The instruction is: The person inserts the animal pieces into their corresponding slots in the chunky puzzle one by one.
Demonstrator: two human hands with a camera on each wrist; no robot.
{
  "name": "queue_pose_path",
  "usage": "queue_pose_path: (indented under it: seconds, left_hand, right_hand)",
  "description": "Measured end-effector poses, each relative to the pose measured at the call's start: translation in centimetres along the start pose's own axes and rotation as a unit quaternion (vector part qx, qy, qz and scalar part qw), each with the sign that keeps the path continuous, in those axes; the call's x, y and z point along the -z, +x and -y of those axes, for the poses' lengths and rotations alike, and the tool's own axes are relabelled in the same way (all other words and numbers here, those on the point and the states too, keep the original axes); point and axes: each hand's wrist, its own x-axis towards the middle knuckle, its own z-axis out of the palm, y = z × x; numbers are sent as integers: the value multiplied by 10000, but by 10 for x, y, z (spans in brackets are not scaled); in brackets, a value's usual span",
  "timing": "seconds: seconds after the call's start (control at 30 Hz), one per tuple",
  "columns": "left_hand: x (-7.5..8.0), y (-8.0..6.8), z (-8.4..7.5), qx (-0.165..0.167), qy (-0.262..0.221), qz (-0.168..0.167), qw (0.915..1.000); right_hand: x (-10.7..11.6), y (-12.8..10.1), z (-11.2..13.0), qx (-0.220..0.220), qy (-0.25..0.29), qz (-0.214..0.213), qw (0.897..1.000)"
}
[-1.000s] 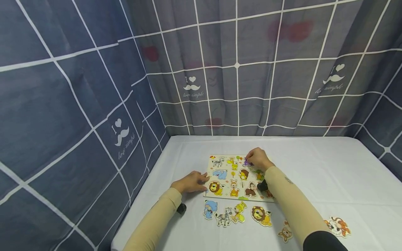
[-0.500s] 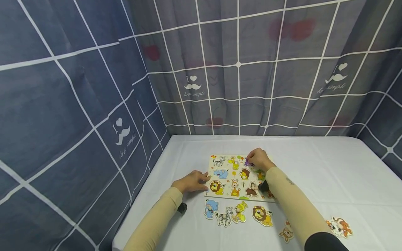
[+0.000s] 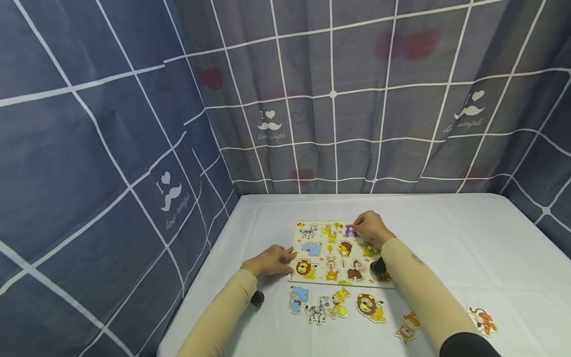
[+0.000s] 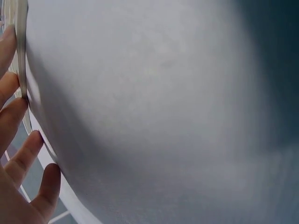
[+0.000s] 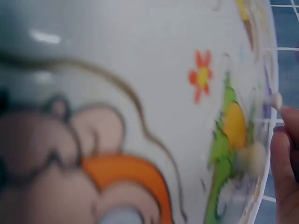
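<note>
Dark checked curtains (image 3: 312,119) hang behind and to one side of a table under a white cloth (image 3: 450,233), and a flat animal puzzle board (image 3: 319,278) lies on it within easy reach of both arms. The left hand (image 3: 269,261) is at the board's left edge, its fingers (image 4: 29,150) spread and loose, not wrapped round anything; the touch on that side looks meant to keep the board from sliding.

The right hand (image 3: 373,229) is at the board's far right corner, thumb and finger bent close together beside the small knob (image 5: 276,101) of the purple piece (image 3: 351,231). Whether they pinch that knob or merely rest by it, I cannot tell. The piece is at its corner of the board, and its raised knob explains the fingertip approach — the flat shape would offer little to grip. A green piece (image 3: 369,249) with its own knob sits on the board, nearer the person than the purple one.

On the near side of the board, the loose elephant (image 3: 297,299), zebra (image 3: 317,310), yellow animal (image 3: 339,302) and lion (image 3: 371,308) lie in a rough row, probably kept close for quick picking. An orange-and-white animal (image 3: 484,321) lies apart, beyond the board's near right corner — partly hidden by the sleeve (image 3: 428,285).
</note>
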Motion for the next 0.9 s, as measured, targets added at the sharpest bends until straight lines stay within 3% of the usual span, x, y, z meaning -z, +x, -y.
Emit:
queue_pose_path:
  seconds: [0.63, 0.9]
  left_hand:
    - [-2, -1, 2, -205, 9, -23, 9998]
    - [2, -1, 1, -305, -117, -9, 9995]
  right_hand:
    - [31, -22, -6, 24, -187, -96, 9998]
    - [48, -36, -13, 10, -680, 118, 9976]
